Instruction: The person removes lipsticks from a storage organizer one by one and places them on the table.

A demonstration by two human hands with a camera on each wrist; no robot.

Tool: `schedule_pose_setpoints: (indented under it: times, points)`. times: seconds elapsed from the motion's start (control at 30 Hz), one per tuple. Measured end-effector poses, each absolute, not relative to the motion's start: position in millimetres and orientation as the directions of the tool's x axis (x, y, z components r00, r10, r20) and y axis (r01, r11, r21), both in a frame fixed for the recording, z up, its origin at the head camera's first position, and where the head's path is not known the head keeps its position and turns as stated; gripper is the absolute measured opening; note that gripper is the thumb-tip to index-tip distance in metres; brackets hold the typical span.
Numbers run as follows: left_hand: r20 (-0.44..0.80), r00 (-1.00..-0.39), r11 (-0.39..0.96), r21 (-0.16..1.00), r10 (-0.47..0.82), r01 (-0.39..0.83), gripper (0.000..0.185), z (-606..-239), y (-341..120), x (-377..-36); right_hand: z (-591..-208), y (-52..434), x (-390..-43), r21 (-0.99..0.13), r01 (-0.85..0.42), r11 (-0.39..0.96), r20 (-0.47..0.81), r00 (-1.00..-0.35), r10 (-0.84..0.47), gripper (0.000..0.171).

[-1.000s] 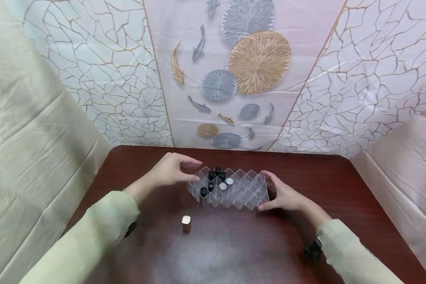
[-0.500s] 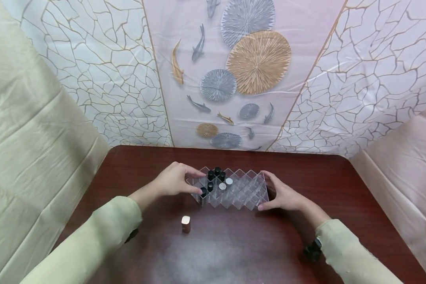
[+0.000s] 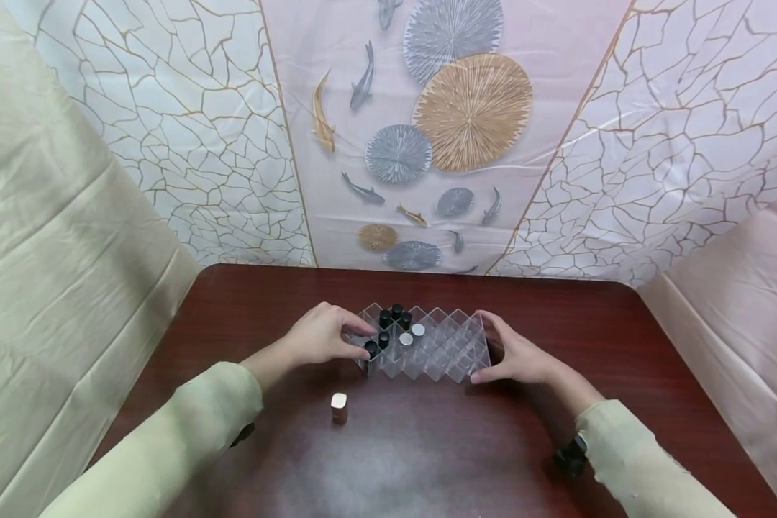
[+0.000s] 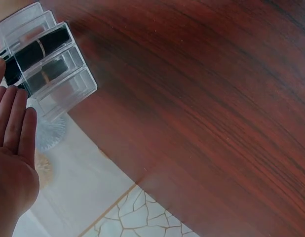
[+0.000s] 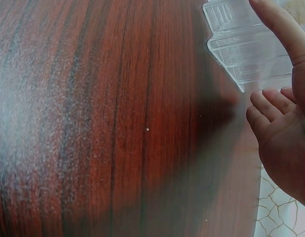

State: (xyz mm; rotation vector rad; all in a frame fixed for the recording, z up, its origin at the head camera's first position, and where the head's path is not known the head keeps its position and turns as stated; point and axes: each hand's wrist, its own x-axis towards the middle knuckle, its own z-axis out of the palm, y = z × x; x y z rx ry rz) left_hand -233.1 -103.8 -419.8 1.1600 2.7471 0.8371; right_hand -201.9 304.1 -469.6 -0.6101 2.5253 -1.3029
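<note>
A clear plastic lipstick organizer (image 3: 450, 349) with diamond compartments lies on the table. In the head view, my left hand (image 3: 324, 334) is at its left end. The thumb touches the black cap (image 3: 371, 348) of the front-left lipstick, while the index fingertip stays slightly behind, seemingly apart from it. In the left wrist view, that lipstick tube (image 4: 41, 48) stands in its slot beside the left hand (image 4: 14, 163). My right hand (image 3: 518, 356) grips the organizer's right end, thumb at the front corner and fingers behind. The right wrist view shows the right hand (image 5: 285, 133) beside the clear wall.
Several black-capped tubes (image 3: 396, 312) and two silver-topped tubes (image 3: 406, 339) stand in the organizer's left half. A copper-coloured lipstick (image 3: 339, 408) stands alone on the dark red wooden table (image 3: 414, 446). Patterned cloth (image 3: 427, 237) hangs behind the far edge.
My left hand has come down and right onto the front-left black cap, its thumb and index finger drawing closer together. My right hand and the organizer have barely moved.
</note>
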Motion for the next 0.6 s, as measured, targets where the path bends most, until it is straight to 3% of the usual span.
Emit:
schedule_pose_setpoints:
  times: [0.6]
  points:
    - [0.179, -0.713, 0.568, 0.487, 0.679, 0.663, 0.028, -423.4, -99.0, -230.9, -468.0, 302.5, -201.6, -0.819, -0.242, 0.52, -0.027, -0.889, -0.457, 0.12]
